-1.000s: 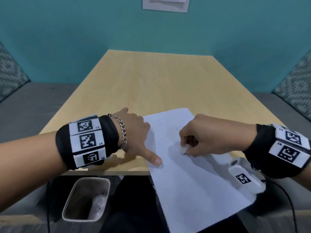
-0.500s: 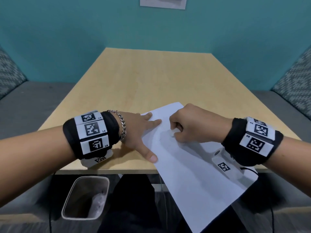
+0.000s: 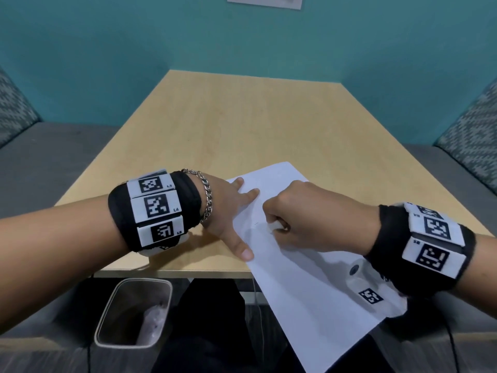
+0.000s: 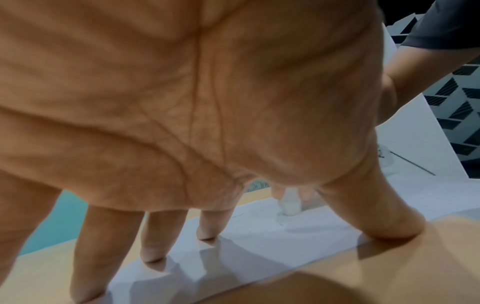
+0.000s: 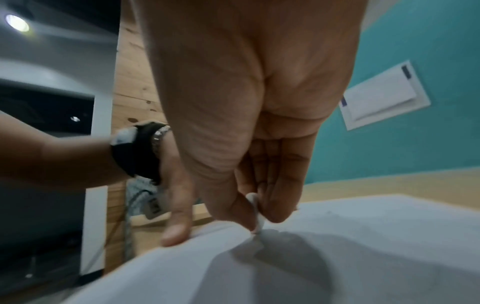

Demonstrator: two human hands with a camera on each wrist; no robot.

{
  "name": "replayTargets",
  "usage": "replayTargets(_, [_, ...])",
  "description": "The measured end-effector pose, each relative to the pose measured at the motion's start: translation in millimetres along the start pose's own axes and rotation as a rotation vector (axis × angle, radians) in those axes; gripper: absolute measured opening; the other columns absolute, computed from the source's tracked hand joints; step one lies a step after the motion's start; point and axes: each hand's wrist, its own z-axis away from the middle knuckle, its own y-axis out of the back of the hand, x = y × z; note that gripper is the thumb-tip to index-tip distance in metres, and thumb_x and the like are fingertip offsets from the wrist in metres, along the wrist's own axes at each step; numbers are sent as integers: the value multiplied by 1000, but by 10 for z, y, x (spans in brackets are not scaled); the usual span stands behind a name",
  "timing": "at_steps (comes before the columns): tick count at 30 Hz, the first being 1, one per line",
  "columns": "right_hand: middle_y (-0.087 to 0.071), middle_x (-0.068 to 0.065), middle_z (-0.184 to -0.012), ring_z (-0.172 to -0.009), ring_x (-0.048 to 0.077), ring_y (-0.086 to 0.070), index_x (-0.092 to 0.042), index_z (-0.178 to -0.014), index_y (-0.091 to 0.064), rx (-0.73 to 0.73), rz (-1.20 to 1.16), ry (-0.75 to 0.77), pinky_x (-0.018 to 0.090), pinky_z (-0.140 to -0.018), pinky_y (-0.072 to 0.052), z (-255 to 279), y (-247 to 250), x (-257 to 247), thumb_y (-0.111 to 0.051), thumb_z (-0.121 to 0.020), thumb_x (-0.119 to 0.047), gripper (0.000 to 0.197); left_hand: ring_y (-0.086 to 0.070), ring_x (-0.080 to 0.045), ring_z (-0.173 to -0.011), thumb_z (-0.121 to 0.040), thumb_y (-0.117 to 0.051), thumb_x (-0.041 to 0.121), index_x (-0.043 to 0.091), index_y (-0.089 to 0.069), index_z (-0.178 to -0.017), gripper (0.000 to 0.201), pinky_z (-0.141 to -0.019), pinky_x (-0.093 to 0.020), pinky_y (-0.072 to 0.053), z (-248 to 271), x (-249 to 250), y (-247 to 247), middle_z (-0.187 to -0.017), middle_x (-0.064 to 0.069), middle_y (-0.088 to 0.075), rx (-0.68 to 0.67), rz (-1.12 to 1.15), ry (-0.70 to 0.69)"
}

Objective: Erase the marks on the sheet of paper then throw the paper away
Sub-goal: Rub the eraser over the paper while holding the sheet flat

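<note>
A grey bin (image 3: 133, 313) stands on the floor below the tabletop (image 3: 242, 125) edge at far left. Your left hand (image 3: 228, 211) spreads its straight fingers and thumb flat on the sheet of paper (image 3: 309, 286), pinning its left edge; the sheet overhangs the near edge. At right, your right hand (image 3: 309, 219) pinches a white eraser (image 3: 273, 226) against the paper.

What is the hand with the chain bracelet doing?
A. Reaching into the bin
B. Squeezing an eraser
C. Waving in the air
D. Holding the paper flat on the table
D: the left hand has its fingers spread and pressed on the paper, while the right hand pinches the eraser.
</note>
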Motion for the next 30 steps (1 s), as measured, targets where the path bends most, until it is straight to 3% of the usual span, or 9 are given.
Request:
replayTargets(6, [-48,-10,-70,-71,26,-55,-33,-67,-36,62,7,-92,43,-63,-56,-73,102,124,-65,-85,-27,35,-21,-32,-160,-61,-59,100,42,25,-161,143,-123,-55,-30,-1,-3,-6,-173,0,25,-9,5,-3])
replayTargets(9, [-53,-6,-75,-74,25,-58,-25,-80,-53,-2,-2,10,41,-66,-55,-30,56,-91,-64,-90,-28,16,-20,-35,-160,-59,-59,101,43,24,-162,144,-121,-57,-30,-20,-10,-25,-174,-3,23,3,7,-12])
replayTargets(11, [-55,-7,-76,-76,21,-58,-24,-86,-55,-32,-29,39,39,-66,-53,-30,73,-113,-66,-91,-27,12,-21,-37,-159,-58,-58,102,44,23,-162,144,-121,-57,-31,-29,-13,-24,-174,-4,22,9,6,-19])
replayTargets(16, [-67,-6,-73,-71,15,-60,-20,-89,-72,61,-80,-103,45,-70,-60,-236,145,212,-69,-83,-25,9,-12,-31,-162,-59,-58,102,46,26,-159,142,-123,-59,-28,-11,-29,-36,-173,3,25,-2,21,-11])
replayTargets(21, [-70,-5,-74,-67,1,-57,-22,-91,-67,-18,-161,59,25,-63,-52,-154,101,80,-72,-87,-23,6,-10,-32,-162,-59,-59,101,49,22,-160,140,-120,-61,-31,-20,-36,-40,-174,3,23,6,19,-23])
replayTargets(26, [-68,-7,-74,-70,4,-60,-21,-97,-74,67,-139,-57,41,-72,-60,-293,102,274,-69,-83,-22,16,-2,-33,-163,-59,-57,102,47,27,-159,141,-124,-62,-24,-27,-55,-68,-174,2,25,5,38,-26])
replayTargets(30, [-71,-6,-76,-71,6,-63,-21,-96,-73,-38,-194,43,32,-68,-58,-220,90,166,-73,-86,-24,10,-7,-36,-162,-59,-59,101,50,23,-160,140,-122,-62,-28,-35,-53,-67,-175,0,22,9,38,-37])
